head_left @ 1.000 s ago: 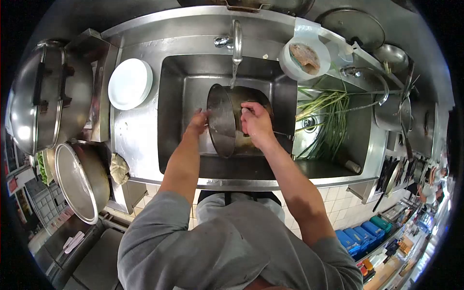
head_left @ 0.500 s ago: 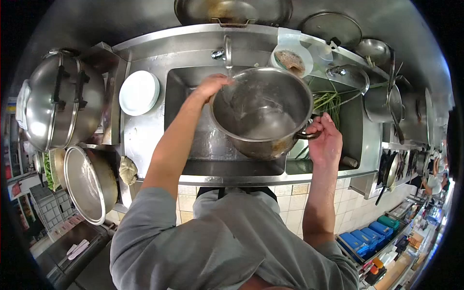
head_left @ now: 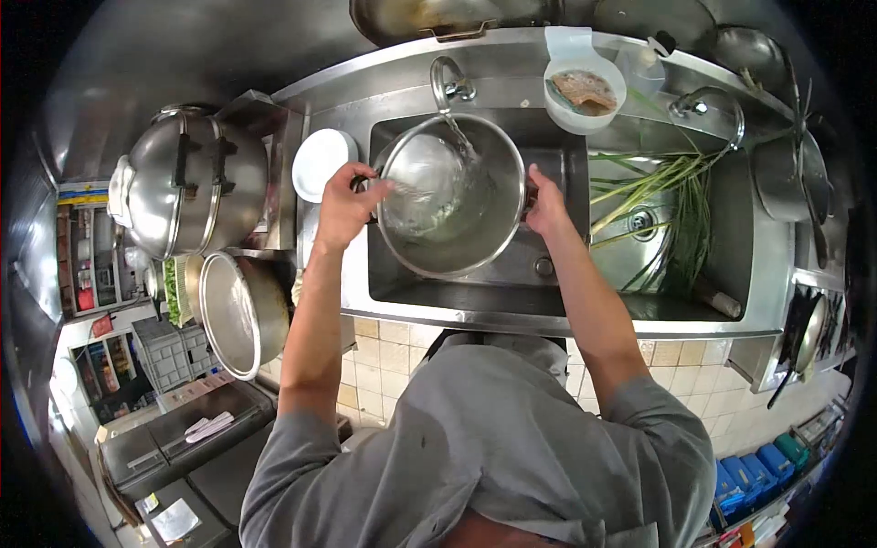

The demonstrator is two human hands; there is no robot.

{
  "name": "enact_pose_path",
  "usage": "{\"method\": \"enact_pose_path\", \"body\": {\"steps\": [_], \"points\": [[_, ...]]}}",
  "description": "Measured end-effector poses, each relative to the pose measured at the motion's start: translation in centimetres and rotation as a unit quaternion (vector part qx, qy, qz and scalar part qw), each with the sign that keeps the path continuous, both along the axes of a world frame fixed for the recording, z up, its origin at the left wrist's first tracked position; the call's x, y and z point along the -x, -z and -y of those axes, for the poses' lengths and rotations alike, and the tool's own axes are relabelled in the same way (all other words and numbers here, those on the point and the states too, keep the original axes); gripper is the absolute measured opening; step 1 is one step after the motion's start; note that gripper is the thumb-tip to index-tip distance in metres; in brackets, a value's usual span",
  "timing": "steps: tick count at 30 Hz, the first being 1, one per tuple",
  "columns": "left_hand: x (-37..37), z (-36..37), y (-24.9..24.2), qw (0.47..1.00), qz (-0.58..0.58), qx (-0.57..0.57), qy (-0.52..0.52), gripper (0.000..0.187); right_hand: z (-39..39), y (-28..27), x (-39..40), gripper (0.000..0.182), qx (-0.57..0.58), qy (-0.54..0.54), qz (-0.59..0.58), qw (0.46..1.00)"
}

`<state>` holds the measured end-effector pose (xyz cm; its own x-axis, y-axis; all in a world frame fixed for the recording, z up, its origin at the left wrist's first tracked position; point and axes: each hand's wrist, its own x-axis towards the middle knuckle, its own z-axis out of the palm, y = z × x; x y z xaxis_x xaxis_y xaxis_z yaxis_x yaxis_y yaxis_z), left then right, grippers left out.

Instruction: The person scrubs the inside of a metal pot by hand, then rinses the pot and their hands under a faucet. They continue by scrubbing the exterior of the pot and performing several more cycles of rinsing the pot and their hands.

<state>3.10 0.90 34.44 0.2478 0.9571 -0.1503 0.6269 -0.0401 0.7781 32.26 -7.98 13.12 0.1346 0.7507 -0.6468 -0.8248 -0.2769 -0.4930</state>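
Note:
A large steel pot (head_left: 498, 239) is in the left sink basin (head_left: 388, 279), its open mouth facing me. Water runs from the faucet (head_left: 442, 89) into it, and the water inside is swirling. My left hand (head_left: 345, 208) is closed around the pot's left handle, thumb towards the rim. On the opposite side, my right hand (head_left: 548, 203) grips the right handle, which its fingers mostly hide.
Long green stalks (head_left: 671, 205) lie in the right basin beside a drain (head_left: 642, 221). A white container (head_left: 585, 114) with brownish contents stands behind. White plates (head_left: 322, 164) sit left of the basin. A second faucet (head_left: 722, 110) arches over the right basin.
The pot has moved left within the sink, and the stream now falls well inside it. My left hand has gone from near the rim and stream to the left handle. My view has shifted.

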Motion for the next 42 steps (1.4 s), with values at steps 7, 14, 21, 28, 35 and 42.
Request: {"method": "enact_pose_path", "body": {"steps": [7,14,21,28,35,42], "points": [[-2.8,-0.3,1.8,0.982,-0.040,-0.055,0.176,0.028,0.1,3.6,4.0,0.048,0.067,0.037,-0.157,0.985],[-3.5,-1.1,2.7,0.886,-0.164,-0.193,0.388,0.023,2.4,16.1,5.9,0.043,0.055,0.183,-0.308,0.932],[-1.5,1.2,3.9,0.789,-0.205,-0.359,0.454,0.005,2.8,16.8,4.3,0.040,-0.095,0.137,-0.145,0.975],[4.7,4.0,6.4,0.800,-0.227,-0.404,0.382,0.008,0.1,13.1,4.0,0.047,-0.049,0.131,-0.109,0.984],[5.2,8.4,8.3,0.893,-0.185,-0.341,0.228,0.017,-4.6,14.6,1.0,0.059,-0.040,-0.083,0.076,0.993],[5.2,6.2,15.1,0.995,0.024,0.005,-0.096,0.027,-11.5,9.5,-0.9,0.081,0.088,-0.268,0.119,0.952]]}}
